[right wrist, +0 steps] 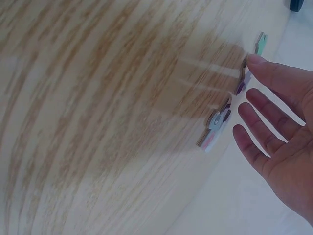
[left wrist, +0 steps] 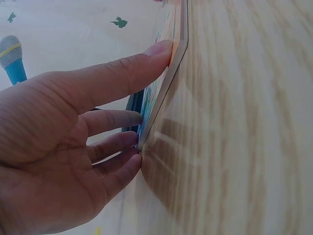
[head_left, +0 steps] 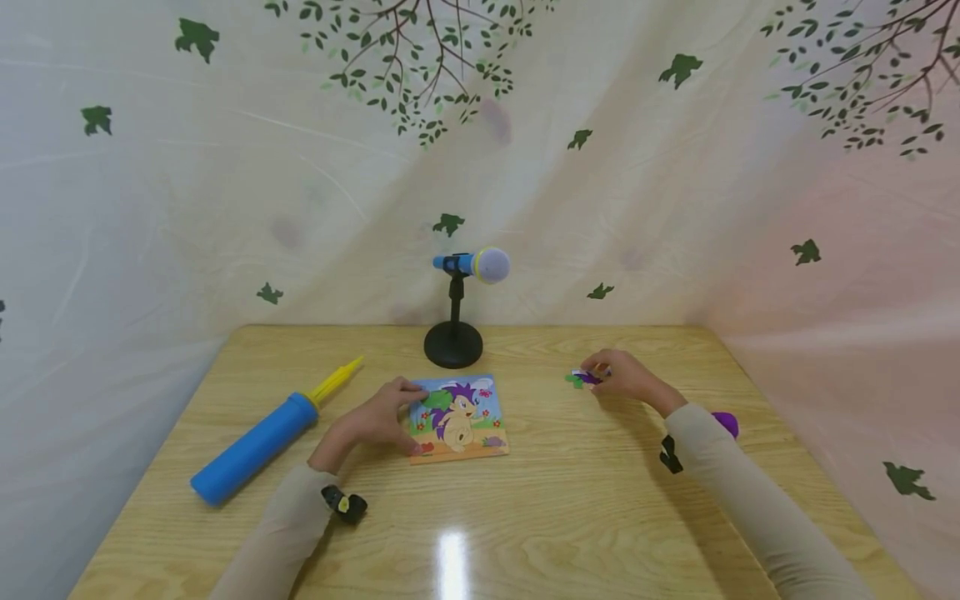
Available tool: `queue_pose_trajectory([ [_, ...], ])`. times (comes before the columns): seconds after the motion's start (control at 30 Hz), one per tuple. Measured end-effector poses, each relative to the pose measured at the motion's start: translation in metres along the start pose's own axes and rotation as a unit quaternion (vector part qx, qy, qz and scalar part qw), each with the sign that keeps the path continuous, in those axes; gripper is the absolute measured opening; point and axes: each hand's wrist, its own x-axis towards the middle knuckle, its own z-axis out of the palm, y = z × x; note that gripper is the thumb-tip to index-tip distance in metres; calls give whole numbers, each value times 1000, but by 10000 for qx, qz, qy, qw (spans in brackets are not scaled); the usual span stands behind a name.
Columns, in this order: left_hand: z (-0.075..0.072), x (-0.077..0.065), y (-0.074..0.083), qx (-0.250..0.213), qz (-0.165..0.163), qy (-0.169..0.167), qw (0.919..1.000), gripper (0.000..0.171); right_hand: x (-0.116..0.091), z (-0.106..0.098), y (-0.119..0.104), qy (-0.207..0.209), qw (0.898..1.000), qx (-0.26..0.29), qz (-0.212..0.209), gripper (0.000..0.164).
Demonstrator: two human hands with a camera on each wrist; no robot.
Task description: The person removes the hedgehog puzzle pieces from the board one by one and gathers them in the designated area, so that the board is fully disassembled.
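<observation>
Our left hand (head_left: 372, 421) rests straight fingers on the puzzle board's (head_left: 459, 421) left edge, mid-table; our right hand (head_left: 626, 379), fingers relaxed, touches loose puzzle pieces (head_left: 584, 378) lying right of the board

Wooden table (head_left: 570, 517), puzzle board (head_left: 459, 417), loose pieces (head_left: 581, 378), blue pump (head_left: 258, 446), microphone stand (head_left: 453, 343)

The puzzle board (head_left: 459, 418) shows a purple-maned cartoon animal on blue and green; the loose pieces (head_left: 585, 378) are purple and green; the pump (head_left: 255, 446) is blue (yellow nozzle); the counter (head_left: 570, 508) is pale woodgrain.
</observation>
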Motion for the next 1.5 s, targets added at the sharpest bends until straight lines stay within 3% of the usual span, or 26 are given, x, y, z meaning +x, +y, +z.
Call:
queue_pose_trajectory([
  [0.2, 0, 0, 0, 0, -51, 15, 10000, 89, 1, 1, -3, 82, 9999, -11, -124, 40],
  [0.47, 0, 1, -1, -7, -68, 10, 10000, 89, 13, 17, -29, -37, 9982, 201, -568, 43],
  [0.9, 0, 2, -2, 8, -78, 80, 9999, 93, 55, 60, -127, -353, 9894, 352, -1363, 39],
  [1.1, -1, 4, -4, 139, 8, 83, 9999, 101, 76, 79, -162, -650, 9820, 417, -1723, 41],
  [1.27, -1, 4, -6, 68, 54, 129, 9999, 104, 89, 91, -180, -868, 9810, 306, -1709, 43],
  [1.5, 0, 3, -4, -1, -29, 119, 9999, 105, 100, 100, -196, -1090, 9841, 210, -1385, 50],
])
